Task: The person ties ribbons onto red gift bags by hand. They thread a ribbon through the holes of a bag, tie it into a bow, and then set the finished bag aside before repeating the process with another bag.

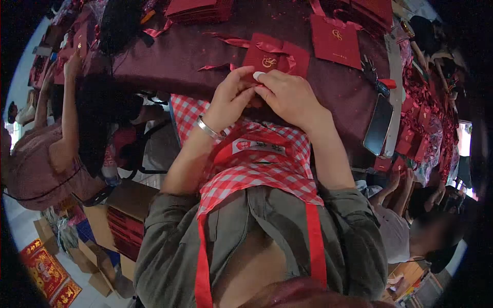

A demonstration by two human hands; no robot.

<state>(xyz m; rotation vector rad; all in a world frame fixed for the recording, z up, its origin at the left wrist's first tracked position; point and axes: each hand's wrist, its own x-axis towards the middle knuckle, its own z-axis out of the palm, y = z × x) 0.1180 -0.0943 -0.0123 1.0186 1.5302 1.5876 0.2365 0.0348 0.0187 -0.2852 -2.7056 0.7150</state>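
Observation:
Both hands meet at the near edge of the dark red table, fingertips close together. My left hand (pixel 233 100), with a silver bracelet at its wrist, is closed, thumb and fingers pinched. Its thumb points toward the right hand. My right hand (pixel 291 100) is closed too, fingers curled inward; a small white patch (pixel 258 75) shows at a fingertip. Whatever lies between the fingers is too small or hidden to name. Just beyond them lies a red paper gift bag (pixel 301 55) with gold lettering and a red satin ribbon (pixel 269 46), partly covered by the hands.
Another red bag (pixel 336 43) lies at right, with stacked red bags (pixel 197 11) at the back. A phone (pixel 378 124) and keys (pixel 368 69) rest near the right edge. Co-workers sit on both sides. A cardboard box (pixel 97 224) of red items stands lower left.

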